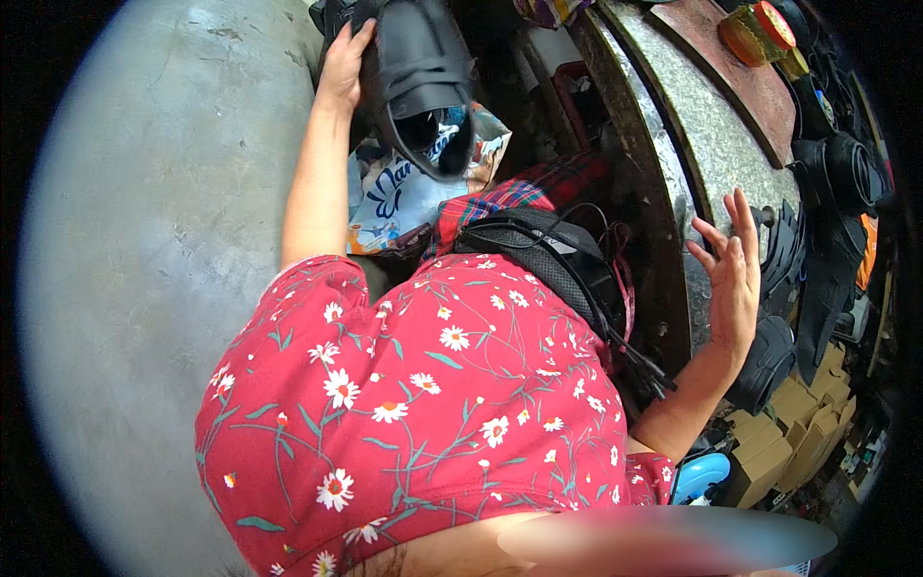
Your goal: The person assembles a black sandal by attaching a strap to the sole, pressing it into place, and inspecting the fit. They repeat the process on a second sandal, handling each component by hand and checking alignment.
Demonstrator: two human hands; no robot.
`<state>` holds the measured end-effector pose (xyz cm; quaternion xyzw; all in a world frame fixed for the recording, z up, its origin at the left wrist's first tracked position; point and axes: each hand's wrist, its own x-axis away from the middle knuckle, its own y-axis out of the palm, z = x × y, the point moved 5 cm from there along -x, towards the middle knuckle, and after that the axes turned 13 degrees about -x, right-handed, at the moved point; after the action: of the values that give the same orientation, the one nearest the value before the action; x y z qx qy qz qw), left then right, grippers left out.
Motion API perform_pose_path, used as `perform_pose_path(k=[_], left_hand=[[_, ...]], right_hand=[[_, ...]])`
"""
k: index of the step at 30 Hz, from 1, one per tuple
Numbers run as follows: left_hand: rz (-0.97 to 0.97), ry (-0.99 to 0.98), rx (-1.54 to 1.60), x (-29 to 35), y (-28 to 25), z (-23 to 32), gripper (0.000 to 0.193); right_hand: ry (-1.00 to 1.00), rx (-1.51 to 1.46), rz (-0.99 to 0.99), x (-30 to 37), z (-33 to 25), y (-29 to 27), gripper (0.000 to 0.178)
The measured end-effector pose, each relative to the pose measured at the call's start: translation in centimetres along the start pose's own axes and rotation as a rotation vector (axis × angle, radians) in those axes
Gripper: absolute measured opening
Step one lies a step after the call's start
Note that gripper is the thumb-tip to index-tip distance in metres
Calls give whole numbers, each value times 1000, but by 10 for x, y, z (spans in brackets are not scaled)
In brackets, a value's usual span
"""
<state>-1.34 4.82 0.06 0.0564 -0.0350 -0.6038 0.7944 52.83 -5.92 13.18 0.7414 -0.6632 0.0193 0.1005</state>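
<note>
Scuffed grey surface (173, 288) all down the left side; cannot tell whether floor or wall. Along the right, a crowded work area, bent by the wide view, with a worn grey tabletop (663, 101) running from the upper edge down toward the right hand (726, 274).

At top centre, holds 1 black shoe (423, 58) in the left hand (343, 65), arm stretched out ahead. Grasps it by its left edge with the left fingers (363, 37); opening toward the body, outline blurred. Just beside it, at the upper edge, 1 dark thing (329, 13), too cut off to name. Below the shoe, partly hidden by it, a printed white and blue bag (385, 221); next to that, a red plaid cloth (524, 188). Against the front of a red daisy-patterned garment (442, 385), a black mesh item (553, 255), with dark cables (635, 358) trailing to the right.

Raises the right hand near the tabletop's edge, right fingers (745, 216) released, spread and partly bent, gripping nothing. On the tabletop, a reddish-brown board (740, 82) and, near its top end, a yellowish jar (742, 37) with a red lid. Farther right, a black coiled strip (851, 171). Below the right hand, a black piece (767, 363), unclear in kind; lower still, brown cardboard boxes (764, 452) near a blue object (700, 478).
</note>
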Motion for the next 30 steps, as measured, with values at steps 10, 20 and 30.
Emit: perform_pose_path(k=[10,20,30], left_hand=[[606,174,-843,0,-77,-52,55],[713,495,-1531,34,6,41,42],[-198,21,-2139,120,104,-52,45]], right_hand=[[-17,4,33,4,5,-13,58],[-93,-19,61,23,5,-23,52],[-150,61,65,42,8,-27,52]])
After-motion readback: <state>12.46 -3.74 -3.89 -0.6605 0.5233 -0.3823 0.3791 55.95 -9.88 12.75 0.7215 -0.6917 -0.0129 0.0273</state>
